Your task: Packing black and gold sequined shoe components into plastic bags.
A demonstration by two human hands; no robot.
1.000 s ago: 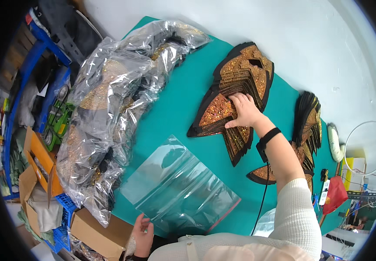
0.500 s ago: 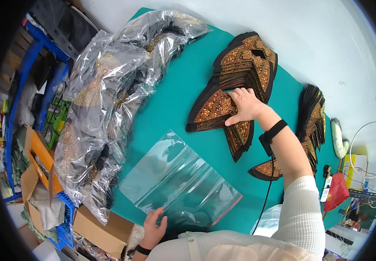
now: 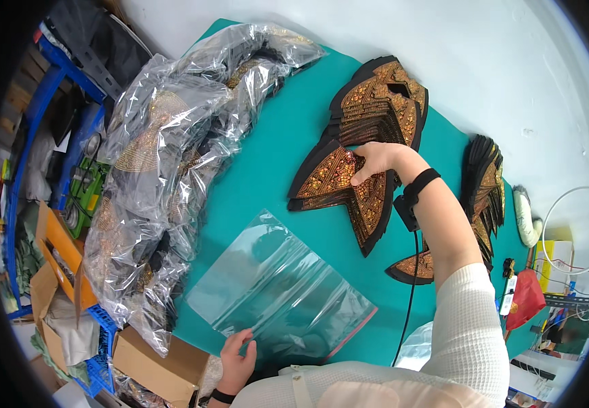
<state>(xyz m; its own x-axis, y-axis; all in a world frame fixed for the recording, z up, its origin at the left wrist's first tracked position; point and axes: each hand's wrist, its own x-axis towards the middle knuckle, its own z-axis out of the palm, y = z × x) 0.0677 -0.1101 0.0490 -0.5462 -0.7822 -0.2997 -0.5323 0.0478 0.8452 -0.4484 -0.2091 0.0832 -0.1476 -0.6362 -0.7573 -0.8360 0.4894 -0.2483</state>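
On the green table, a fanned stack of black embroidered pieces [image 3: 376, 112] with gold-orange patterning spreads out at the upper middle. My right hand [image 3: 379, 162] grips the near pointed portion [image 3: 328, 173], its thumb lying on top; the other fingers are partly hidden. In front of me, a clear flat plastic bag [image 3: 274, 285] lies with a pinkish strip along its right edge. At the bag's near left corner rests my left hand [image 3: 238, 357], fingertips touching the edge, thumb and forefinger slightly apart.
Embroidered pieces wrapped in clear plastic [image 3: 165, 163] heap up on the left. Another fanned stack [image 3: 481, 187] stands at the right. A cable [image 3: 408, 306] hangs from my right wristband. Cardboard boxes [image 3: 151, 364] and a blue shelf frame [image 3: 25, 163] border the table's left.
My right hand has shifted slightly left and down and turned, its fingers now tucked in at the pieces. The near pointed portion has moved a little. My left hand stays by the bag.
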